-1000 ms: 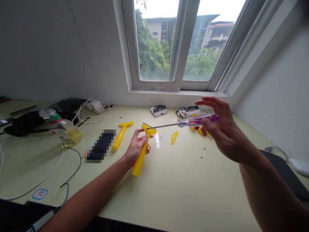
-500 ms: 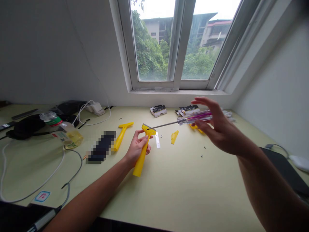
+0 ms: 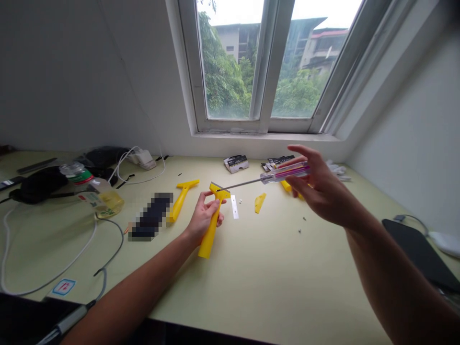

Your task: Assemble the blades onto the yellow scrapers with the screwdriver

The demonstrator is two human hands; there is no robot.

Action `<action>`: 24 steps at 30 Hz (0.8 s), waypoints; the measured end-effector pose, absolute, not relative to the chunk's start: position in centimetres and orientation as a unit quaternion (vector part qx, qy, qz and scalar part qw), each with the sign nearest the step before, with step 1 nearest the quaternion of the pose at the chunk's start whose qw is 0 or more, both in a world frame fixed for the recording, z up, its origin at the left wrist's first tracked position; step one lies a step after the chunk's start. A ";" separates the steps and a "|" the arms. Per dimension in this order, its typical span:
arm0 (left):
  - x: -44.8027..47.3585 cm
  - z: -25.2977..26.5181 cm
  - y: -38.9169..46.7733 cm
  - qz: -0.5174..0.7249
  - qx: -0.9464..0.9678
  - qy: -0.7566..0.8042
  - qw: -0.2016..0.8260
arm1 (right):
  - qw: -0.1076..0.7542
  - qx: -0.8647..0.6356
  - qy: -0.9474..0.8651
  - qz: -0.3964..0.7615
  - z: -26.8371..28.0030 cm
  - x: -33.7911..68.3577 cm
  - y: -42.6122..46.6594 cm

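Observation:
My left hand (image 3: 205, 215) is closed around the upper handle of a yellow scraper (image 3: 210, 240), whose head points up and away from me. In my right hand (image 3: 316, 187) is a screwdriver (image 3: 283, 173) with a clear and purple handle, held by thumb and fingers with the index finger raised. Its tip meets the scraper head at a screw spot. Beside the head lie a thin metal blade (image 3: 235, 207) and tiny screws (image 3: 240, 201). A yellow cover plate (image 3: 260, 202) rests farther right, and a second yellow scraper (image 3: 182, 199) lies left of my left hand.
Two loose screws (image 3: 300, 231) lie to the right. Small card packs (image 3: 236, 163) stand at the back below the window. On the left are a bottle (image 3: 104, 196), a blurred dark object (image 3: 153, 215) and cables. A black device (image 3: 419, 251) sits at the right edge.
My right hand and the screwdriver have shifted slightly left, and the fingers have changed position on the handle. The tip stays at the scraper head. My left hand keeps its hold.

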State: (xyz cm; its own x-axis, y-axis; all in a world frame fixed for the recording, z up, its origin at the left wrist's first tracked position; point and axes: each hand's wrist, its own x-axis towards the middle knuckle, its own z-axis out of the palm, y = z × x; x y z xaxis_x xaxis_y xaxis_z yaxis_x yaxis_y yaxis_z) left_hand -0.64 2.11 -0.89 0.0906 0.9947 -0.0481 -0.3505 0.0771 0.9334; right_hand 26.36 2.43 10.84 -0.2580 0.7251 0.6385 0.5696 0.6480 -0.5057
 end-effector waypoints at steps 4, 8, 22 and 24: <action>-0.6 -0.9 2.1 0.537 0.405 0.408 0.618 | 0.438 -0.434 -0.786 0.049 10.7 26.1 2.3; -0.5 -0.9 2.1 0.538 0.400 0.417 0.614 | 0.437 -0.418 -0.794 0.061 10.6 26.0 2.3; -1.0 -1.4 2.7 0.549 0.398 0.411 0.609 | 0.412 -0.393 -0.822 0.008 10.1 25.8 2.8; -1.0 -1.4 2.6 0.542 0.398 0.414 0.613 | 0.412 -0.372 -0.832 0.006 10.1 25.7 2.5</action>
State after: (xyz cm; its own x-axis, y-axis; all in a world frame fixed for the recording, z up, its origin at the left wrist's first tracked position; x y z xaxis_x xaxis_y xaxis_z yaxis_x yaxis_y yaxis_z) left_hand -0.96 2.63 -1.38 0.0694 0.9947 -0.0760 -0.3349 0.0950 0.9375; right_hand 25.75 2.54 10.14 -0.3834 0.6235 0.6814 0.6142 0.7231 -0.3160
